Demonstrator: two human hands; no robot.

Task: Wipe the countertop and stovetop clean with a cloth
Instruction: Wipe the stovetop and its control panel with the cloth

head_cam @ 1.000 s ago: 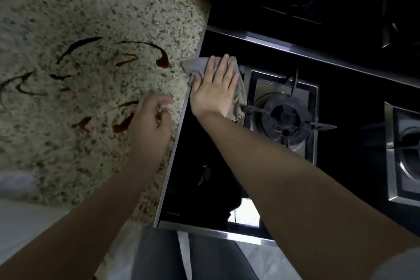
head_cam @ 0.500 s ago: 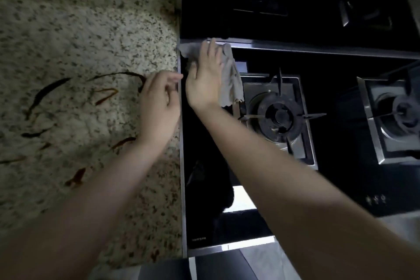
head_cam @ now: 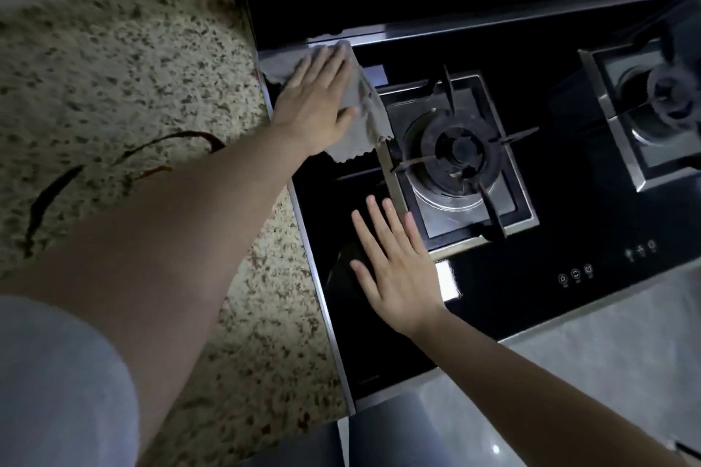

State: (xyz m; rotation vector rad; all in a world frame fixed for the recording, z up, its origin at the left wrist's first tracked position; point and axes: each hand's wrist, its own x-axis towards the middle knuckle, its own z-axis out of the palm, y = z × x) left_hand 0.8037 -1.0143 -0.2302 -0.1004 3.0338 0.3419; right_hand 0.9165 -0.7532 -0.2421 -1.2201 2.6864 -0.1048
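Observation:
A grey cloth (head_cam: pixel 364 117) lies at the far left corner of the black glass stovetop (head_cam: pixel 531 288). My left hand (head_cam: pixel 315 106) presses flat on it with straight fingers. Part of the cloth hangs out toward the left burner (head_cam: pixel 459 152). My right hand (head_cam: pixel 394 269) rests flat on the bare glass in front of that burner, fingers spread and holding nothing. Left of the stove, the speckled stone countertop (head_cam: pixel 132 68) carries dark reddish-brown streaks (head_cam: pixel 49 197), partly hidden by my left forearm.
A second burner (head_cam: pixel 667 99) sits at the right edge. Touch controls (head_cam: pixel 574 275) line the stovetop's front strip. A metal rim (head_cam: pixel 322 296) divides the stove from the counter. A dark back panel rises behind the stove, and grey floor shows below.
My hands swapped: the right hand left the cloth and came down onto the front glass, while the left hand moved off the counter onto the cloth. The view shifted right.

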